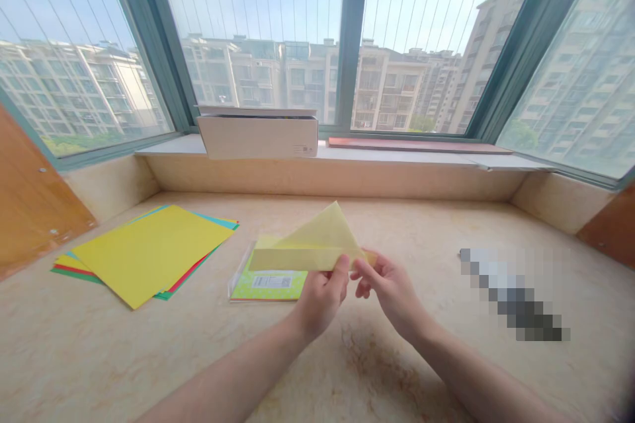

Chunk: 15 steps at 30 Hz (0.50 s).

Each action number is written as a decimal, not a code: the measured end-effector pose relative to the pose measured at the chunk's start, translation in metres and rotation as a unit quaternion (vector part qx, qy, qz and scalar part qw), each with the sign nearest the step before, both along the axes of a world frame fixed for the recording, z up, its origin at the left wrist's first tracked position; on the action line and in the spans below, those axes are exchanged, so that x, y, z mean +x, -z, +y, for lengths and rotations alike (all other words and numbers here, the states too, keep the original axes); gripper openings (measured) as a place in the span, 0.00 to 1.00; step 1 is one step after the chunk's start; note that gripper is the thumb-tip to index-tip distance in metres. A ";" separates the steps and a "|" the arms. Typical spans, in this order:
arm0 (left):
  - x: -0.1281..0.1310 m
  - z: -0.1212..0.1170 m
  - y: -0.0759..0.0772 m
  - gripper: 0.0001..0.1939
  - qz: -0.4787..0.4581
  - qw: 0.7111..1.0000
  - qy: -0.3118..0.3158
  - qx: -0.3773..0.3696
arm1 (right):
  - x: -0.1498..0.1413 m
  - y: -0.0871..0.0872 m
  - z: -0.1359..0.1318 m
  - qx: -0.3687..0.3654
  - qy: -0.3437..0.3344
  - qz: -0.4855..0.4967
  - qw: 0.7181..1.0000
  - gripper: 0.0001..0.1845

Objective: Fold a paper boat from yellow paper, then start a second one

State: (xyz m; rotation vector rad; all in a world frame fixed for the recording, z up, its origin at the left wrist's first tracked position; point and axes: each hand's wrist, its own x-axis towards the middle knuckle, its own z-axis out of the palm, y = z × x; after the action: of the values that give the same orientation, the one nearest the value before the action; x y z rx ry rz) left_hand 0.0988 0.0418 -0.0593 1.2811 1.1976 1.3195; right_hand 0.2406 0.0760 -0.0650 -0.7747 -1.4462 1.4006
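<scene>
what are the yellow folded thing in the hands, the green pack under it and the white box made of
Yellow folded sheet: thin paper, matte, judging by its flat creased layers.
Green pack: probably paper in clear, shiny plastic; a transparent edge sticks out at its left.
White box: likely smooth cardboard, given the flat panels, though plastic can't be ruled out.

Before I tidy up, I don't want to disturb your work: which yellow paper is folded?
The pale yellow paper held by the left hand and right hand, rising to a point; the brighter yellow sheets at left lie flat.
</scene>
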 end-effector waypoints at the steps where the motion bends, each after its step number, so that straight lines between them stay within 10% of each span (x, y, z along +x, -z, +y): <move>1: 0.001 0.000 0.000 0.36 -0.016 1.000 0.007 -0.011 | 0.000 0.001 0.000 0.004 0.025 0.003 1.000 0.20; 10: 0.004 0.000 0.010 0.34 -0.049 0.995 0.084 0.006 | 0.002 0.007 -0.002 0.053 0.145 0.075 0.985 0.13; 15: 0.007 -0.004 0.004 0.31 -0.100 0.992 0.077 0.000 | 0.008 0.011 -0.002 0.195 0.199 -0.019 0.960 0.08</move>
State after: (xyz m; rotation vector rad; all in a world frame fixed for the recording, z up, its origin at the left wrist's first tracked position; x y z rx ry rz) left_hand 0.1059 0.0377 -0.0635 1.1868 0.9408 1.3008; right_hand 0.2482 0.0738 -0.0757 -0.7833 -1.4377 0.7692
